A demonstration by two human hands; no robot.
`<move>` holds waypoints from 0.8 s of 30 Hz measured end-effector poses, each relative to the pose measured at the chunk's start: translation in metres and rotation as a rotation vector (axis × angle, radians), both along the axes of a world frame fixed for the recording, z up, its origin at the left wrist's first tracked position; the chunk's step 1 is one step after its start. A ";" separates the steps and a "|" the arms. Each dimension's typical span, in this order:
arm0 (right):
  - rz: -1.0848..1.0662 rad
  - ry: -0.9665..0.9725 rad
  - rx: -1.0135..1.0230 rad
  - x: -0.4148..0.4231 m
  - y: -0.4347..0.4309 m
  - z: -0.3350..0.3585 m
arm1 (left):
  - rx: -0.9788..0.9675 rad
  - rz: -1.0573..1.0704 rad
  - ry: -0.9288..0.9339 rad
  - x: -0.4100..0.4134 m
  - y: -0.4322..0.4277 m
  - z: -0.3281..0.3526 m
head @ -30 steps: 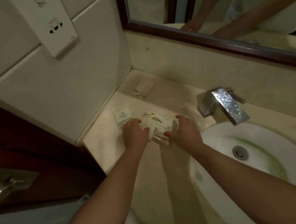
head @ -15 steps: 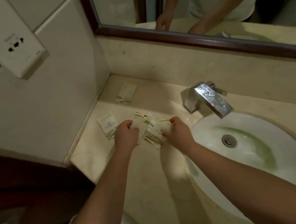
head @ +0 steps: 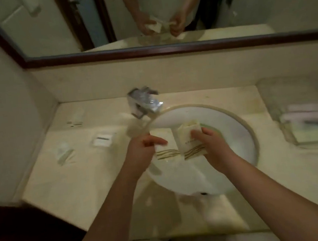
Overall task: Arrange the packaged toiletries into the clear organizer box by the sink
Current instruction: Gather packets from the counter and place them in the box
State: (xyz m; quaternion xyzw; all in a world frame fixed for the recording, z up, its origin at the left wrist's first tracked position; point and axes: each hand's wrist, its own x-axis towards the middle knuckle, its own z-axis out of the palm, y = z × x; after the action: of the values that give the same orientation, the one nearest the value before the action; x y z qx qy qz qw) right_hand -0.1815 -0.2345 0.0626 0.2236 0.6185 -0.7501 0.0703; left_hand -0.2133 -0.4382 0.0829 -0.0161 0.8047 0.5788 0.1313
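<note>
Now, grip of left hand (head: 143, 151): clamped on a cream flat packet with brown wavy stripes (head: 166, 149), thumb across its face, fingers behind.
Grip of right hand (head: 212, 144): pinched on a second cream striped packet (head: 190, 142), thumb on top.
Where the packets are: held side by side in the air over the white round sink basin (head: 234, 132). Blur hides whether their edges touch.
Long axis: both run away from the person toward the wall. The striped ends are nearest the person and the plain ends point at the chrome faucet (head: 144, 102). The right one is tipped slightly.
Step in hand: a carry, I judge, from the left side toward the clear organizer box (head: 267, 97) on the right of the beige tabletop (head: 82, 187).
Next move calls for: a sweep to the right across the basin, probably with the packets squared together so they drop in flat beside the pink items already inside.
Left to fetch: a small white box (head: 102, 140), a clear-wrapped item (head: 63, 153) and a flat pale packet (head: 74, 119) near the left wall.
</note>
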 end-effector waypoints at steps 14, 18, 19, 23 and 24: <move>-0.287 -0.081 -0.039 0.157 0.247 0.017 | 0.170 -0.165 -0.028 0.109 0.264 0.004; -0.347 -0.109 -0.033 0.147 0.293 0.012 | 0.170 -0.149 -0.120 0.090 0.310 -0.009; -0.351 -0.118 -0.026 0.142 0.304 0.009 | 0.159 -0.135 -0.140 0.082 0.323 -0.012; -0.372 -0.167 -0.007 0.124 0.345 -0.001 | 0.117 -0.129 -0.186 0.052 0.368 -0.019; -0.388 -0.170 -0.006 0.120 0.357 -0.004 | 0.094 -0.140 -0.175 0.046 0.379 -0.022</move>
State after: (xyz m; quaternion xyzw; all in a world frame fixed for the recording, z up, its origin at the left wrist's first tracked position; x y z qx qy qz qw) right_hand -0.0614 0.1221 0.0591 0.4006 0.5532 -0.7300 -0.0230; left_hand -0.1671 -0.0592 0.0606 -0.0043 0.7612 0.6017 0.2418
